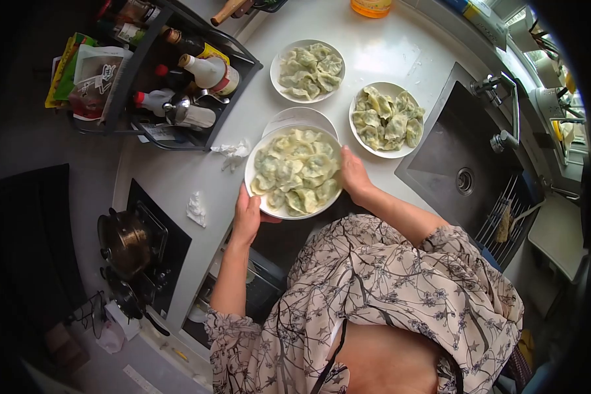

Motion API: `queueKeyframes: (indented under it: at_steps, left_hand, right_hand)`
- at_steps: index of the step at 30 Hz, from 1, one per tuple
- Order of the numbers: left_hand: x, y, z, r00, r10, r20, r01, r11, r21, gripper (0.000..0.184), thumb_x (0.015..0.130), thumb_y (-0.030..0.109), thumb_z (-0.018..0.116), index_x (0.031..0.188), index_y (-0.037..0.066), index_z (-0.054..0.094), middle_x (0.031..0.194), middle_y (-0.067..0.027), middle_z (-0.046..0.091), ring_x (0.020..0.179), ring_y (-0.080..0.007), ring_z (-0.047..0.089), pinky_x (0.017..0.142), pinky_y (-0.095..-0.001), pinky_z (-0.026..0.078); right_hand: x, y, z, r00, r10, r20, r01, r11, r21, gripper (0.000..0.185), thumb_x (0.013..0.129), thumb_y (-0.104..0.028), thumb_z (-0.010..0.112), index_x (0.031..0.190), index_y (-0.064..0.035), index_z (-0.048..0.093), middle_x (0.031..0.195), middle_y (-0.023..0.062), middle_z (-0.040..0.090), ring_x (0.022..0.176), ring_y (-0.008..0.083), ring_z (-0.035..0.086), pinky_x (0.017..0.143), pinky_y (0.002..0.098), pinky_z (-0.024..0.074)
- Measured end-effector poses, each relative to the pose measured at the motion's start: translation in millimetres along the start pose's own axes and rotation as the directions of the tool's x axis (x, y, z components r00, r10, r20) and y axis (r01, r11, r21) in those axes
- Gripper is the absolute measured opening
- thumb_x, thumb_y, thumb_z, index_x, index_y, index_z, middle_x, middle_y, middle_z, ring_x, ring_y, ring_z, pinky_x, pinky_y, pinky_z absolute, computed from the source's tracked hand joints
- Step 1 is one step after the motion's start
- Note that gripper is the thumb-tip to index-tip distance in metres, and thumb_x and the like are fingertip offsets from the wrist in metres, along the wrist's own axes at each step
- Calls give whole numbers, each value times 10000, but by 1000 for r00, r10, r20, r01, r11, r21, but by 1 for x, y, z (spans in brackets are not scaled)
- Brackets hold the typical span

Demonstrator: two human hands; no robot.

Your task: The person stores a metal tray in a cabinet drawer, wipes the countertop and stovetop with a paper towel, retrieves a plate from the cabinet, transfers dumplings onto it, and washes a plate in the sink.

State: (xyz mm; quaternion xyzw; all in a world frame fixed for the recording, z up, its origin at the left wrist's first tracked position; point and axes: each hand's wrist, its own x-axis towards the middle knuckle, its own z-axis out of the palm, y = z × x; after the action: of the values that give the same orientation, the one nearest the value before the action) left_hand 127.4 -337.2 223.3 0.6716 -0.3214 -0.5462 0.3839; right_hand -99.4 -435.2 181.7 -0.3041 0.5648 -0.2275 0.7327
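Note:
My left hand (246, 215) and my right hand (354, 173) grip opposite sides of a white plate (286, 215). Cooked dumplings (295, 169) with greenish filling cover most of it. The held plate is over the counter's front edge and partly hides another white plate (300, 115) lying on the counter. Farther back, a round plate (275, 77) bears more dumplings (310, 71). To the right, near the sink, a third plate (382, 154) is also heaped with dumplings (389, 119).
At left are a rack (235, 128) of bottles and jars, and a stove (172, 253) with a pot (128, 243). Crumpled tissues (196, 209) lie on the counter (381, 59). A dark sink (433, 154) with a faucet (509, 98) is at right.

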Motion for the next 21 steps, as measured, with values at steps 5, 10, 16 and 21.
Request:
queueKeyframes:
  at_steps: [5,10,16,21]
  left_hand:
    - [-4,16,-11,984,-175,30,177,980,-93,453,863,110,310,1304,9,315,1159,-181,525,818,-237,643,539,-356,589]
    - [2,10,8,983,-173,67,179,980,-87,422,865,105,299,1275,1,303,1059,-170,562,749,-218,646,503,-311,583]
    - [5,14,7,983,-177,57,178,984,-21,379,884,124,288,1230,-14,355,964,-150,603,614,-175,635,460,-288,565]
    - [-2,39,-9,964,-261,40,263,964,-37,365,858,114,313,1180,-30,404,888,-141,613,465,-111,531,438,-272,550]
  right_hand:
    - [3,10,19,996,-60,-66,40,963,-266,558,979,-339,142,1143,50,508,1113,205,571,989,266,583,892,350,433]
    - [1,6,-1,997,79,-19,-78,996,35,551,976,-351,164,1124,53,508,1071,209,579,1020,269,552,918,342,396]
    - [-19,-19,-1,989,150,4,-149,976,157,527,963,-322,192,1128,73,500,1061,205,583,1007,270,546,902,343,388]
    - [-3,1,16,989,147,-26,-146,989,22,535,961,-337,202,1127,76,499,1062,202,575,939,253,559,862,341,412]
